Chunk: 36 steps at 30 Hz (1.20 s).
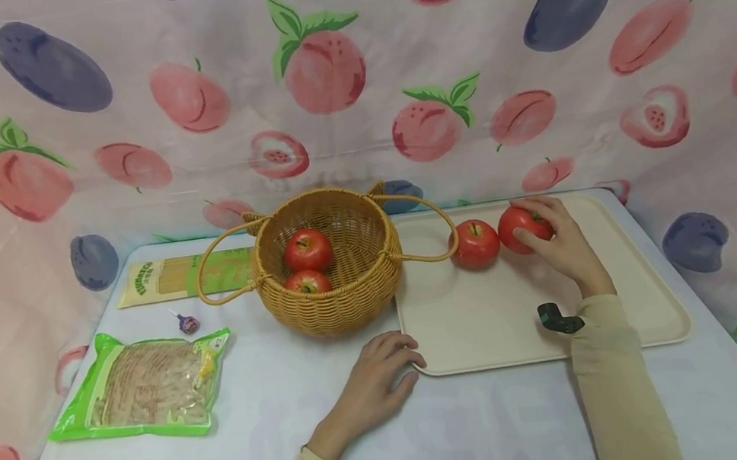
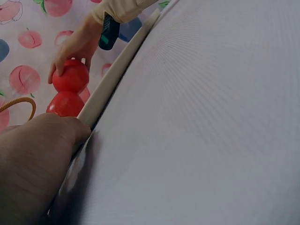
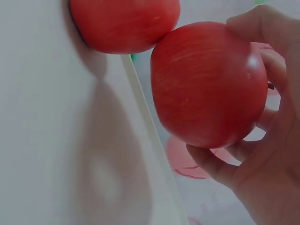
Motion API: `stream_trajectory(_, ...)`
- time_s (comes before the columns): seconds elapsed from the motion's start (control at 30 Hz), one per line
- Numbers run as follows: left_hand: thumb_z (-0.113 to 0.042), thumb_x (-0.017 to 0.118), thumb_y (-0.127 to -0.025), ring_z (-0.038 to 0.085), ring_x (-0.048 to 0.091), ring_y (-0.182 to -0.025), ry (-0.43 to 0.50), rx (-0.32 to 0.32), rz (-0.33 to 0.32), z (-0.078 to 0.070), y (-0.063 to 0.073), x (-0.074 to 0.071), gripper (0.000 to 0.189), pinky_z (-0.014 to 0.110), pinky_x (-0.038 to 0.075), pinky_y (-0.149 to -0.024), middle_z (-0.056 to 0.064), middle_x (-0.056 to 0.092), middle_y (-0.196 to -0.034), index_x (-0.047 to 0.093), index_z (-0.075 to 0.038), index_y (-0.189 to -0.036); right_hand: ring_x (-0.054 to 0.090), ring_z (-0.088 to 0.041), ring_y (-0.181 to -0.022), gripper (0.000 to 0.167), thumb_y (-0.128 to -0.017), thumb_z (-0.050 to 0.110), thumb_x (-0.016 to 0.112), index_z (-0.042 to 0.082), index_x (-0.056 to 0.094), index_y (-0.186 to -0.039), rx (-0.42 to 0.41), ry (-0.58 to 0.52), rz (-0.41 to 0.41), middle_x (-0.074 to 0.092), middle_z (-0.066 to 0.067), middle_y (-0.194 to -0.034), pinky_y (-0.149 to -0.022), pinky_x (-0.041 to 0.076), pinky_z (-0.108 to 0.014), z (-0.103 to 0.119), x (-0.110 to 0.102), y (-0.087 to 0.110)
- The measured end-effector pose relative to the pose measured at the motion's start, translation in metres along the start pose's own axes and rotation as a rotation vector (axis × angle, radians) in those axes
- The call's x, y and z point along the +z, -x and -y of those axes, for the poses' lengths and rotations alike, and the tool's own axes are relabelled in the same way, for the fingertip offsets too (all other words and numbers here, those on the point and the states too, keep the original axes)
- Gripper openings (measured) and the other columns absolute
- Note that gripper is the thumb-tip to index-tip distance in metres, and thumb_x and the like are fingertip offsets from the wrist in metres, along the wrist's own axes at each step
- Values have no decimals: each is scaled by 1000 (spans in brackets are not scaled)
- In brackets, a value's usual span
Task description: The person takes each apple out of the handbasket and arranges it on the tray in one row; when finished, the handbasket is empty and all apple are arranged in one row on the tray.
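My right hand (image 1: 560, 245) grips a red apple (image 1: 522, 229) from above, at the back of a beige tray (image 1: 489, 315). In the right wrist view, thumb and fingers curve round that apple (image 3: 208, 86), which touches a second apple (image 3: 126, 21). That second apple (image 1: 475, 244) sits on the tray beside the wicker basket's handle. My left hand (image 1: 380, 382) lies at the tray's near left corner, with its fingertips touching the rim and its fingers loosely bent. The wicker basket (image 1: 331, 319) holds two more apples, one behind (image 1: 307, 250) and one in front (image 1: 308, 282).
Left of the basket lies a pack of noodles (image 1: 170, 278), partly hidden by a basket handle. A small wrapped lollipop (image 1: 188, 323) lies nearer, above a green-edged food bag (image 1: 146, 388). A fruit-print cloth (image 1: 358, 147) hangs behind the table.
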<state>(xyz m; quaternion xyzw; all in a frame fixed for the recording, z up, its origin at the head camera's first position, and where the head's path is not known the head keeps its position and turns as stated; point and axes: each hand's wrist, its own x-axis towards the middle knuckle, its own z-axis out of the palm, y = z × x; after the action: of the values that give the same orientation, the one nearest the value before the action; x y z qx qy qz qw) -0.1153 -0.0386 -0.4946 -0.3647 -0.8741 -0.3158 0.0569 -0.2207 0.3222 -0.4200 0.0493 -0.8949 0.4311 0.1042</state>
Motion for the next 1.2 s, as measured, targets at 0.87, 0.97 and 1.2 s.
stream_trajectory(0.87, -22, 63, -88, 17, 46, -125, -9, 31, -41, 0, 0, 1, 12, 39, 36, -108, -5, 57, -119, 65, -25, -99, 30, -42, -133, 58, -89, 34, 63, 21, 42, -142, 120, 80, 81, 29, -17, -148, -109, 26, -63, -18, 12, -7)
stream_trajectory(0.97, -22, 63, -88, 17, 45, -125, -1, 24, -32, 0, 0, 1, 12, 39, 35, -109, -5, 57, -119, 64, -26, -99, 29, -43, -134, 63, -90, 37, 61, 23, 35, -146, 148, 79, 77, 26, -18, -150, -108, 27, -65, -19, 13, -7)
stream_trajectory(1.2, -22, 64, -87, 16, 46, -125, -6, 27, -30, 0, -1, 0, 12, 39, 35, -108, -5, 57, -120, 65, -26, -98, 26, -44, -136, 74, -90, 42, 60, 26, 21, -150, 205, 47, 66, 21, -19, -152, -108, 26, -66, -24, 14, -5)
